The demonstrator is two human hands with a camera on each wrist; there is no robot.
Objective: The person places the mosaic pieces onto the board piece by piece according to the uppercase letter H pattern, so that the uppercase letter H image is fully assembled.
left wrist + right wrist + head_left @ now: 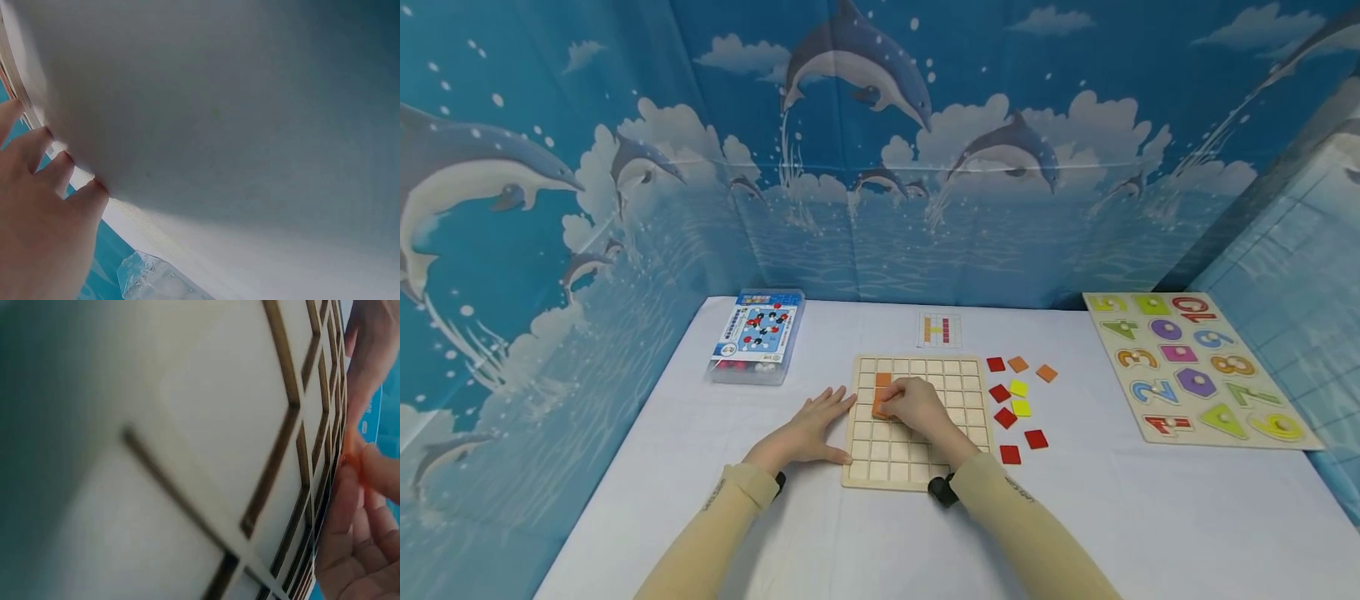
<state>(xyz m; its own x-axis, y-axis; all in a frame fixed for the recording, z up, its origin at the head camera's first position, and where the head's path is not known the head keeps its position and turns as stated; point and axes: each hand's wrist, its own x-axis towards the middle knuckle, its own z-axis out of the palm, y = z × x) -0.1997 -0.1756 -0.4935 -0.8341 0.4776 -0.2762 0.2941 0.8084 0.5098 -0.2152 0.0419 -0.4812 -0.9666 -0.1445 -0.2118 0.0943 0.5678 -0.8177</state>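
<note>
A wooden grid board (891,473) lies on the white table, with orange square tiles (883,379) set in one column of its upper left part. My right hand (919,408) is over that column and pinches an orange tile (354,454) between thumb and fingertips, low over the grid. Fingers spread, my left hand (808,433) rests on the table beside the board, with its thumb and index fingertip right at the left edge. In the left wrist view the fingers of this hand reach toward the board's side.
Loose red tiles (1005,417), yellow tiles (1021,408) and orange tiles (1047,373) lie right of the board. Behind it is a small pattern card (939,331). A clear plastic box (757,337) stands back left; a number puzzle board (1197,367) lies at the right.
</note>
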